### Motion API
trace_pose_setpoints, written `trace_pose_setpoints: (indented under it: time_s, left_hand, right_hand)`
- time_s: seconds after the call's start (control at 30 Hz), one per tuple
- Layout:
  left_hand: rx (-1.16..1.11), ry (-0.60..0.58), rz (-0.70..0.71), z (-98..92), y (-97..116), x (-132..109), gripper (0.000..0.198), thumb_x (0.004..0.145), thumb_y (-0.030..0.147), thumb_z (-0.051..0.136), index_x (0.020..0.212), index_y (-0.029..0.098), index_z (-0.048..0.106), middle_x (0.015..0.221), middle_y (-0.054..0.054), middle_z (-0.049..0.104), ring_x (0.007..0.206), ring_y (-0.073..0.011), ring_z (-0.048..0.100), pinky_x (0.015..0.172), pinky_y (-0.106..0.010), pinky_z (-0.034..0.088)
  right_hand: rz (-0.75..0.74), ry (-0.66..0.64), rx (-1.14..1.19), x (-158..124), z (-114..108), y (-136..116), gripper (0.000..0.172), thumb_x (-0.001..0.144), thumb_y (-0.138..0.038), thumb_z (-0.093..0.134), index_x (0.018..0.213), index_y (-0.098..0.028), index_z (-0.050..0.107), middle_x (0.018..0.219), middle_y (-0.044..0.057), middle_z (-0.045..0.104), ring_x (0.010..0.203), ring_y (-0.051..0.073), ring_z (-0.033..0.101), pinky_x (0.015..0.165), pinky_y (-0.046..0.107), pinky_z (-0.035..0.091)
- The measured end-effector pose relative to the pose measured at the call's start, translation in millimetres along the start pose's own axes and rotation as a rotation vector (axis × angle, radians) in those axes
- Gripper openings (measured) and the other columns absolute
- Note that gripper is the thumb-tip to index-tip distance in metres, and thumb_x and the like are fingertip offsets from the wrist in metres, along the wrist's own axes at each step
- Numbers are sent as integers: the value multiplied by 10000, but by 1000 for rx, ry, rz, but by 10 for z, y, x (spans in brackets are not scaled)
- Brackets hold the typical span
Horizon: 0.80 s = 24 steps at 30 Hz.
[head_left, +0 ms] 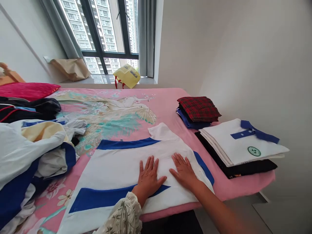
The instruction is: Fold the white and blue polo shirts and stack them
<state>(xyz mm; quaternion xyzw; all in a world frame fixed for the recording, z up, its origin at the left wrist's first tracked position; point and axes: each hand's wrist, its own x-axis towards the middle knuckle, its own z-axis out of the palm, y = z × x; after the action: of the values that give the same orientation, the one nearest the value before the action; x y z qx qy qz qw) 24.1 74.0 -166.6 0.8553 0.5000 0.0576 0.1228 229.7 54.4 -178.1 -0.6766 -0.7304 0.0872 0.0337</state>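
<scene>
A white shirt with blue stripes (117,169) lies spread flat on the pink bedsheet (165,107), close to the near edge. My left hand (148,177) rests palm down on it, fingers stretched out. Beside it, a little to the right, my right hand (184,170) also lies flat on the shirt with fingers apart. Neither hand holds anything.
A heap of unfolded white, blue, yellow and black clothes (29,146) fills the bed's left side. At the right lie a folded red plaid and blue stack (198,110) and a folded stack with a white polo shirt with a blue collar (243,143) on top. A yellow bag (127,75) sits on the windowsill.
</scene>
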Motion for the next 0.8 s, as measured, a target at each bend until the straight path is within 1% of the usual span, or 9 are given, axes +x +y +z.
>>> trace_pose_setpoints:
  time_s: [0.13, 0.23, 0.3, 0.4, 0.47, 0.53, 0.6, 0.7, 0.8]
  left_hand:
    - [-12, 23, -89, -196, -635, -48, 595, 893, 512, 313, 1400, 205, 356, 1514, -77, 257, 1409, -252, 175, 1118, -572, 104]
    - [45, 74, -233, -499, -1340, 19, 479, 912, 342, 331, 1354, 184, 424, 1494, -82, 311, 1400, -245, 206, 1100, -548, 197]
    - [87, 119, -279, -667, -1742, 92, 470, 909, 314, 347, 1356, 190, 420, 1484, -92, 329, 1394, -259, 222, 1088, -566, 204]
    - [132, 133, -103, -728, -2055, 180, 467, 921, 327, 331, 1372, 226, 399, 1478, -78, 347, 1390, -242, 237, 1112, -550, 145]
    - [126, 59, 132, -657, -2117, 204, 463, 932, 339, 310, 1384, 265, 380, 1480, -44, 347, 1390, -202, 241, 1139, -494, 102]
    - [105, -23, 248, -565, -2184, 215, 493, 929, 404, 316, 1411, 302, 321, 1494, -21, 321, 1394, -190, 230, 1148, -474, 53]
    - [100, -50, 113, -509, -2327, 239, 573, 908, 500, 314, 1440, 298, 243, 1512, -30, 270, 1402, -222, 203, 1133, -520, -12]
    - [120, -39, -262, -506, -2636, 321, 667, 883, 580, 260, 1457, 249, 191, 1536, -45, 179, 1416, -263, 135, 1097, -589, -61]
    - [119, -20, -383, -530, -2854, 428, 673, 871, 584, 265, 1456, 258, 202, 1543, -22, 154, 1421, -261, 104, 1101, -594, -27]
  right_hand:
    - [-29, 23, -19, 66, 84, 140, 627, 879, -513, 365, 1410, -179, 352, 1483, 97, 306, 1368, 268, 266, 1098, 537, 183]
    - [-94, 90, -10, 227, -66, 137, 467, 906, -430, 357, 1267, -192, 533, 1359, 108, 495, 1272, 267, 426, 1036, 525, 310]
    - [-185, 163, 14, 387, -203, 23, 425, 932, -370, 317, 1232, -190, 559, 1326, 103, 529, 1259, 248, 444, 1042, 504, 321]
    - [-376, 166, 73, 658, -323, -266, 429, 942, -316, 303, 1295, -173, 500, 1394, 89, 458, 1319, 218, 367, 1096, 461, 283]
    - [-489, 68, 112, 848, -308, -435, 434, 945, -299, 287, 1306, -170, 491, 1419, 76, 427, 1339, 193, 334, 1116, 413, 271]
    - [-530, -61, 125, 1051, -232, -499, 457, 949, -326, 274, 1331, -167, 467, 1444, 66, 390, 1358, 184, 297, 1130, 395, 247]
    - [-474, -146, 106, 1259, -126, -442, 514, 946, -390, 269, 1390, -161, 385, 1485, 68, 308, 1381, 193, 241, 1140, 416, 207]
    - [-275, -142, 46, 1526, 12, -242, 622, 929, -488, 252, 1450, -149, 250, 1525, 78, 183, 1405, 212, 159, 1143, 454, 153]
    - [-188, -118, 20, 1699, 38, -99, 646, 911, -526, 273, 1449, -168, 256, 1526, 69, 195, 1402, 227, 172, 1133, 457, 158]
